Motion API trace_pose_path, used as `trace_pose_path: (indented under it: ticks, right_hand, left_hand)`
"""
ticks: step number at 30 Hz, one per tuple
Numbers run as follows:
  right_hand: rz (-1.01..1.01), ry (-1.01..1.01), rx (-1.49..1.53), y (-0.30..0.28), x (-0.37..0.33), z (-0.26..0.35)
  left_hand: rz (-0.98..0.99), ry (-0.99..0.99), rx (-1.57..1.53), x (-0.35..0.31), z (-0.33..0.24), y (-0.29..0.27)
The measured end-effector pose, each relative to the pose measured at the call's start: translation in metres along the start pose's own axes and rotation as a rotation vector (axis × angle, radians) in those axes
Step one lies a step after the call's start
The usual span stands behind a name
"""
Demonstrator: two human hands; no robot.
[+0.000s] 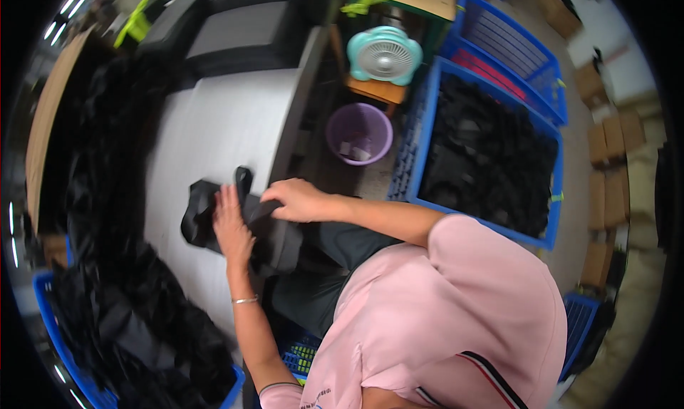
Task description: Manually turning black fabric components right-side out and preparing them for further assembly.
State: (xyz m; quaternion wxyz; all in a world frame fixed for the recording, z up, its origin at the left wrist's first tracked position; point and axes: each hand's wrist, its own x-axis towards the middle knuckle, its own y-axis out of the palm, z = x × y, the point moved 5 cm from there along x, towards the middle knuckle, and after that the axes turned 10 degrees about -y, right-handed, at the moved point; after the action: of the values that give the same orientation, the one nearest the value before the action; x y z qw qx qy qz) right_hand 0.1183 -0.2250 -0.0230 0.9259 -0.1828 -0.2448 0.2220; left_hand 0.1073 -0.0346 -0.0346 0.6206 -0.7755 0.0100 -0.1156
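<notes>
A black fabric piece [199,216] lies bunched at the edge of the pale worktable [221,124]. A small loop or strap of it stands up between my hands, and part hangs over the table edge toward my lap. My left hand [229,220] rests flat on the fabric with its fingers stretched out, pressing it against the tabletop. My right hand [298,199] pinches the fabric's right side at the table edge, fingers curled in. What lies under my left palm is hidden.
Heaped black fabric [128,309] fills the left side, partly in a blue crate [46,316]. At right, another blue crate [427,152] holds black pieces. A purple bin [360,159] and a turquoise fan [385,56] stand beyond my right hand. A dark padded block [242,28] sits at the table's far end.
</notes>
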Motion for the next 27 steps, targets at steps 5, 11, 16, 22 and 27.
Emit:
trace_pose_path:
  ticks: [5, 11, 16, 22, 27]
  right_hand:
    - [-0.170, -0.007, 0.056, -0.046, -0.027, 0.037]
    - [-0.126, 0.310, 0.628, 0.003, -0.082, -0.019]
    - [-0.373, 0.552, 1.093, -0.005, -0.113, -0.020]
    - [-1.123, 0.718, 1.037, -0.126, -0.277, -0.128]
    - [-1.687, 0.521, 0.717, -0.294, -0.467, -0.126]
  left_hand:
    - [-0.009, -0.058, 0.033, 0.001, 0.026, 0.011]
    - [0.006, -0.131, -0.060, -0.007, -0.008, 0.010]
    - [0.110, -0.104, -0.388, -0.028, -0.079, 0.008]
    - [-0.026, -0.103, -0.987, -0.074, -0.175, -0.036]
    - [-0.067, -0.470, -1.047, -0.126, -0.126, -0.028]
